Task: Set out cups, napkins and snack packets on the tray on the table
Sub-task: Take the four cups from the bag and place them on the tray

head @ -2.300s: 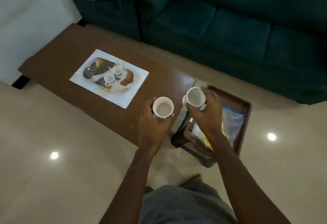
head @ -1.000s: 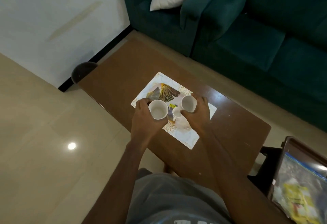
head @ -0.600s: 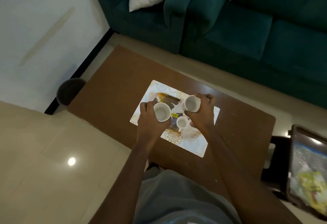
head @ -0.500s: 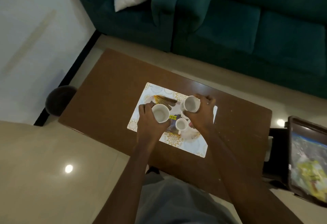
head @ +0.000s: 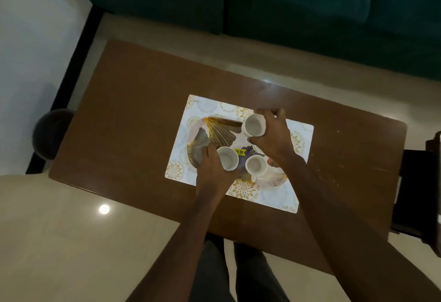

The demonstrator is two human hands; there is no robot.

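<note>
Fingers (head: 211, 154) of left hand (head: 212, 173) clasp near cup (head: 228, 162), right hand (head: 274, 139) far cup (head: 254, 125), over tray (head: 290, 197).

teal sofa (head: 310, 3) top | dark round bin (head: 51, 134) left (blurred) | glossy floor (head: 71, 242)

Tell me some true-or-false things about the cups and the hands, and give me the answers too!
1. The left hand grips the left cup and the right hand grips the right cup; both cups are white. True.
2. The tray lies on the floor. False: it lies on the brown table.
3. A third cup stands on the tray with no hand gripping it. True.
4. The sofa beyond the table is red. False: it is dark green.
</note>
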